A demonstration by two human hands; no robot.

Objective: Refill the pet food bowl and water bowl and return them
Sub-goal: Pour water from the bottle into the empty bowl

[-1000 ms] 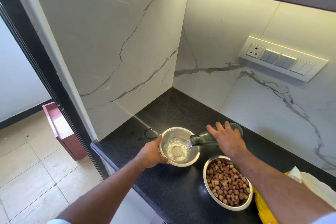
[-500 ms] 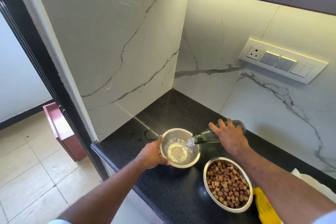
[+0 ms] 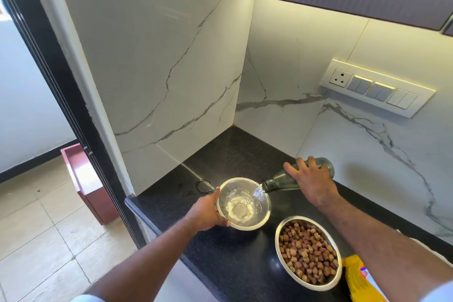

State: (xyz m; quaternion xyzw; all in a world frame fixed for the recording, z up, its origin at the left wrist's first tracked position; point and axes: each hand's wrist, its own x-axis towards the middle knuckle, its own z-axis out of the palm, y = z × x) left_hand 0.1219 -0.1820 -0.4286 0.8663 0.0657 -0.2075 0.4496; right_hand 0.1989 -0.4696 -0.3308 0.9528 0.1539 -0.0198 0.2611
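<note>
A steel water bowl [image 3: 263,222] stands on the black counter [image 3: 232,260] near its left end, with water pooling inside. My left hand [image 3: 208,211] grips the bowl's left rim. My right hand [image 3: 311,184] holds a clear glass bottle [image 3: 279,183] tipped almost flat, its mouth over the bowl's right rim, and a stream of water runs from it into the bowl. To the right and nearer me sits a second steel bowl [image 3: 279,250] filled with brown kibble.
A yellow pet food bag [image 3: 360,279] lies right of the kibble bowl. A small wet ring [image 3: 203,185] marks the counter left of the water bowl. Marble walls enclose the corner; a switch panel [image 3: 377,87] is on the right wall. Tiled floor and a red box [image 3: 85,184] lie left.
Water keeps running from the bottle and the level in the bowl has risen a little. The bottle's base has tipped slightly higher. Both hands hold their places.
</note>
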